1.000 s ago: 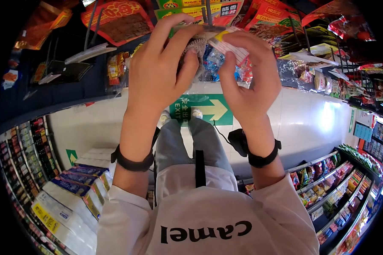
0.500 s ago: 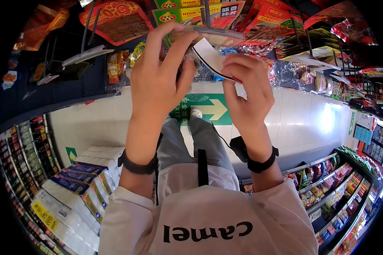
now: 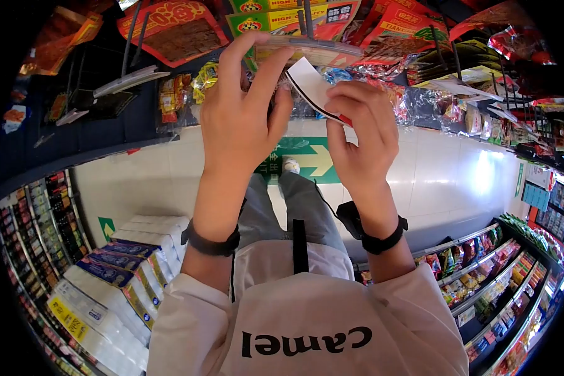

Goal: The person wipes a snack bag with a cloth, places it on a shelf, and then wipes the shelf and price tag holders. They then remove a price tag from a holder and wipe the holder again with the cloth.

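Observation:
The index and middle fingertips of my left hand (image 3: pixel 239 122) rest on the left end of a clear price tag holder (image 3: pixel 326 53), which sits at the front of a hanging hook. The left thumb is bent below it, partly hiding the grip. My right hand (image 3: pixel 365 128) pinches a white paper price label (image 3: pixel 310 84) between thumb and fingers. The label is slightly curved, with a black line along its lower edge and a bit of red near the fingers. Its upper corner reaches just under the holder. Behind the holder hang green-and-yellow snack packets (image 3: pixel 288 22).
Red snack bags (image 3: pixel 172 31) hang on hooks at the left, more red packets (image 3: pixel 402 31) at the right. Other tag holders (image 3: pixel 128 80) jut out nearby. Below are a green floor sign (image 3: pixel 319 164), stacked white paper packs (image 3: pixel 100 307) and a snack shelf (image 3: pixel 482 276).
My left hand has shifted slightly right, its fingers still at the holder. My right hand has moved a little left, and more red shows on the label.

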`<action>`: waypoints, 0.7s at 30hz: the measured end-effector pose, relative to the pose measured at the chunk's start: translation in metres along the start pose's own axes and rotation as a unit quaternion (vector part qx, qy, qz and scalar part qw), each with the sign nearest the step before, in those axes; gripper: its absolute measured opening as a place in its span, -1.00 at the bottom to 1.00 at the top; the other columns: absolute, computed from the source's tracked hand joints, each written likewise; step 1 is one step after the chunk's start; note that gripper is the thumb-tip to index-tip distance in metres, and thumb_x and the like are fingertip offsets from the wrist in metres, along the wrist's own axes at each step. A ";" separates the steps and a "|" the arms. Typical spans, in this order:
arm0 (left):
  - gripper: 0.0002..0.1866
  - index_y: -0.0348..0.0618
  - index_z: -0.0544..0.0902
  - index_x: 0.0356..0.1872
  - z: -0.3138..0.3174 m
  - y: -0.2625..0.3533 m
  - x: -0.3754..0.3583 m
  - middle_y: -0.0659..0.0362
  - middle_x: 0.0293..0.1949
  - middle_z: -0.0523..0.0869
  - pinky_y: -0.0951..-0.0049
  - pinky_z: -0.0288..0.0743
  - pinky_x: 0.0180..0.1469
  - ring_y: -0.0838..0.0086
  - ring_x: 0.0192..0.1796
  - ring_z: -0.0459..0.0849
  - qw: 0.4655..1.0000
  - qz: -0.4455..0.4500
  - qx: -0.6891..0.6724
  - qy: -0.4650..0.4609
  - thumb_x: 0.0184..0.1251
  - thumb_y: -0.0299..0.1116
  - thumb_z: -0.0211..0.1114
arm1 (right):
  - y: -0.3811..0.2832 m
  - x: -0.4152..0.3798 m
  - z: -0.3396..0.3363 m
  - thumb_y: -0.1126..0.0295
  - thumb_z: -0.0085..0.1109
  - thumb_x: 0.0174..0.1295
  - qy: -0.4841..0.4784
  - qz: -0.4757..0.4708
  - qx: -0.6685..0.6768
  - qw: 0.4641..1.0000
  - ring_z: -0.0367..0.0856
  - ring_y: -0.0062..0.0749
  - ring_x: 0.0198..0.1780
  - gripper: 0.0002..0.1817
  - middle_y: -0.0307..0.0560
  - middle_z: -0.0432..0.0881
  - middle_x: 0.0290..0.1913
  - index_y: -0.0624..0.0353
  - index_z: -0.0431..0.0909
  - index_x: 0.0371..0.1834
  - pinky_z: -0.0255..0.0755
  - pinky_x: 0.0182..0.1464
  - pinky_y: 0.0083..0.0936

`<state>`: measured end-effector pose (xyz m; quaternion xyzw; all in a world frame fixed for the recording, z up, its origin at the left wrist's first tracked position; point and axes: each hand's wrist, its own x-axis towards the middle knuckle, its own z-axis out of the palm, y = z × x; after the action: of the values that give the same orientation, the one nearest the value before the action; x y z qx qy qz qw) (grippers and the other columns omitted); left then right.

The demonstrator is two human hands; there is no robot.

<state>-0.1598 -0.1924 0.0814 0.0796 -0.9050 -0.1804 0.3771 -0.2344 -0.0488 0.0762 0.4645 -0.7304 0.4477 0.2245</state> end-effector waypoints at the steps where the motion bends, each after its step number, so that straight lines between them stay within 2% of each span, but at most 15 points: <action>1: -0.59 -0.04 0.61 -0.06 0.000 0.000 0.000 0.19 0.07 0.48 0.41 0.45 -0.45 0.41 -0.49 0.48 1.000 -0.003 -0.002 0.003 -0.06 -0.47 0.29 | 0.000 0.000 0.000 0.63 0.21 -0.28 0.002 0.003 0.002 1.000 0.57 -0.20 -0.21 -0.76 -0.12 0.58 -0.28 0.21 0.51 -0.44 0.43 -0.20 -0.37; 8: -0.58 -0.02 0.60 -0.06 0.001 0.005 0.001 0.19 0.07 0.46 0.39 0.46 -0.45 0.39 -0.49 0.48 1.000 -0.024 0.003 0.005 -0.06 -0.48 0.29 | -0.001 -0.002 -0.004 0.65 0.19 -0.26 0.003 0.007 -0.006 1.000 0.56 -0.21 -0.22 -0.77 -0.13 0.58 -0.28 0.20 0.50 -0.45 0.42 -0.21 -0.38; 12: -0.60 -0.02 0.59 -0.07 0.001 0.003 0.002 0.17 0.08 0.44 0.38 0.46 -0.45 0.37 -0.49 0.49 1.000 -0.013 0.010 0.011 -0.05 -0.49 0.29 | -0.002 -0.002 -0.006 0.65 0.19 -0.27 0.016 0.043 0.001 0.999 0.55 -0.20 -0.25 -0.75 -0.12 0.60 -0.27 0.19 0.48 -0.44 0.40 -0.23 -0.39; 14: -0.64 -0.09 0.58 -0.01 -0.001 0.005 0.002 0.08 0.12 0.39 0.41 0.46 -0.30 0.38 -0.40 0.53 0.999 -0.034 0.006 -0.030 0.10 -0.54 0.22 | -0.002 -0.002 -0.007 0.66 0.19 -0.27 0.016 0.063 0.003 0.998 0.54 -0.20 -0.26 -0.75 -0.12 0.60 -0.27 0.19 0.48 -0.44 0.39 -0.23 -0.40; 15: -0.64 -0.09 0.58 -0.01 -0.001 0.005 0.003 0.08 0.12 0.39 0.41 0.46 -0.30 0.38 -0.40 0.53 0.999 -0.034 0.006 -0.030 0.10 -0.54 0.22 | -0.001 -0.001 -0.007 0.66 0.18 -0.27 0.017 0.062 0.006 0.998 0.54 -0.19 -0.26 -0.75 -0.12 0.60 -0.28 0.19 0.48 -0.43 0.40 -0.23 -0.40; 17: -0.66 -0.09 0.56 -0.03 0.001 0.005 0.004 0.07 0.12 0.37 0.34 0.49 -0.23 0.27 -0.25 0.61 0.999 -0.032 0.010 -0.023 0.11 -0.52 0.23 | -0.001 -0.001 -0.008 0.66 0.18 -0.28 0.019 0.061 0.009 0.998 0.54 -0.19 -0.26 -0.74 -0.12 0.60 -0.28 0.20 0.48 -0.43 0.40 -0.23 -0.40; 21: -0.68 -0.10 0.55 -0.06 0.004 0.006 0.004 0.06 0.13 0.36 0.29 0.51 -0.17 0.19 -0.13 0.63 0.998 -0.060 -0.010 -0.032 0.11 -0.52 0.24 | -0.002 0.001 -0.009 0.67 0.16 -0.25 0.026 0.080 0.021 0.996 0.55 -0.19 -0.26 -0.76 -0.10 0.61 -0.30 0.21 0.48 -0.42 0.41 -0.22 -0.40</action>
<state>-0.1657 -0.1869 0.0835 0.1238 -0.9083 -0.2146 0.3369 -0.2334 -0.0420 0.0822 0.3975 -0.7493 0.4915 0.1975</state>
